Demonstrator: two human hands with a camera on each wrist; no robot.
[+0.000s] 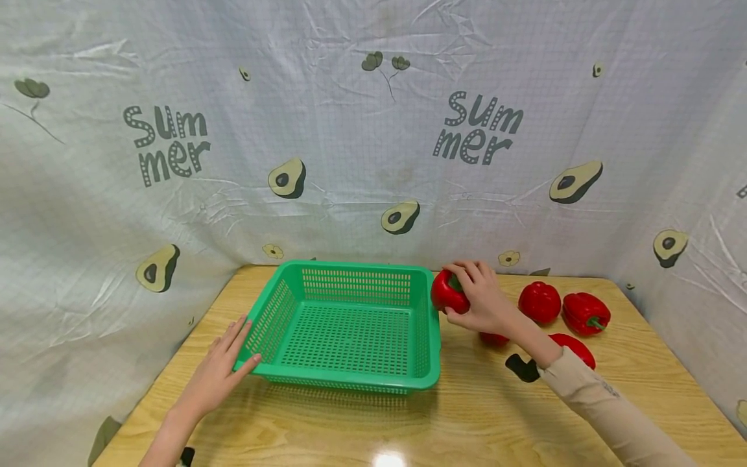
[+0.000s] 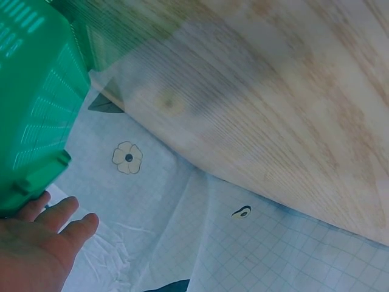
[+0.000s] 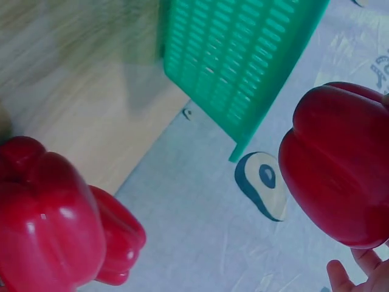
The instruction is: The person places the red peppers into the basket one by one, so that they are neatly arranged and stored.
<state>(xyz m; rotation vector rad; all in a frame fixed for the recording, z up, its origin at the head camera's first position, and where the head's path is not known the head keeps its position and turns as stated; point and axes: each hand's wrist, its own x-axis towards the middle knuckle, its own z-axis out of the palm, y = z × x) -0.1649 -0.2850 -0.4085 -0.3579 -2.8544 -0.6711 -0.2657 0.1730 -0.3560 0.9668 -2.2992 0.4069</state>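
A red bell pepper (image 1: pixel 445 295) with a green stem is gripped by my right hand (image 1: pixel 481 299), raised beside the right rim of a green plastic basket (image 1: pixel 350 379). In the right wrist view the held pepper (image 3: pixel 340 170) looks large, with only some fingertips showing near it. My left hand (image 1: pixel 217 373) rests on the basket's left front corner, its fingers fairly straight along the rim. From the left wrist view, the fingers (image 2: pixel 58 213) lie against the basket's outer side. Nothing lies inside the basket.
On the right of the wooden table (image 1: pixel 467 415) lie more red peppers: one at the back (image 1: pixel 539 302), a neighbouring pepper (image 1: pixel 586 315), and others partly hidden by my right arm. A patterned cloth (image 1: pixel 350 130) hangs behind the table and at its sides.
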